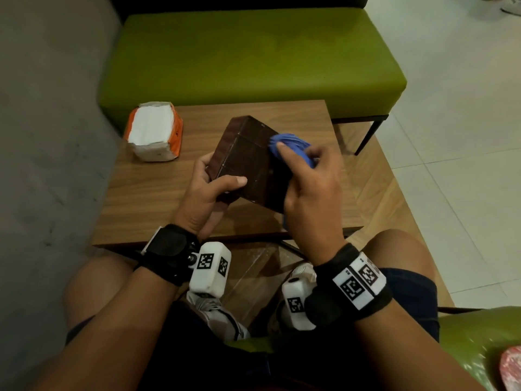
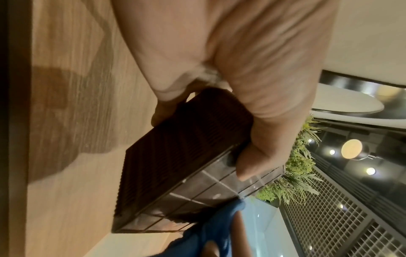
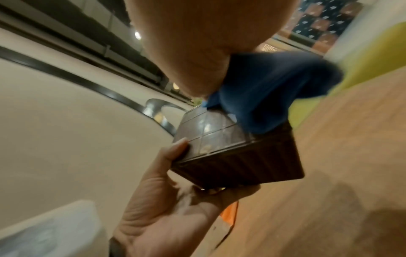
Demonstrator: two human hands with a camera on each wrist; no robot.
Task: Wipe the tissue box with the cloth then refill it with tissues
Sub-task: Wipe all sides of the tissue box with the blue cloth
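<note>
A dark brown tissue box [image 1: 244, 156] [image 2: 186, 156] [image 3: 239, 153] is held tilted above the wooden table [image 1: 158, 193]. My left hand [image 1: 210, 190] grips its near left corner, thumb on the upward-facing panel and fingers underneath. My right hand [image 1: 306, 179] holds a bunched blue cloth [image 1: 290, 145] [image 3: 263, 90] [image 2: 208, 229] against the box's far right edge, with the index finger laid over the cloth. An opened orange and white pack of tissues [image 1: 154, 131] stands on the table's far left corner.
A green padded bench [image 1: 253, 57] runs behind the table. A grey wall [image 1: 42, 136] is to the left and pale tiled floor [image 1: 465, 136] to the right. My knees and shoes [image 1: 214, 311] are below the table's near edge.
</note>
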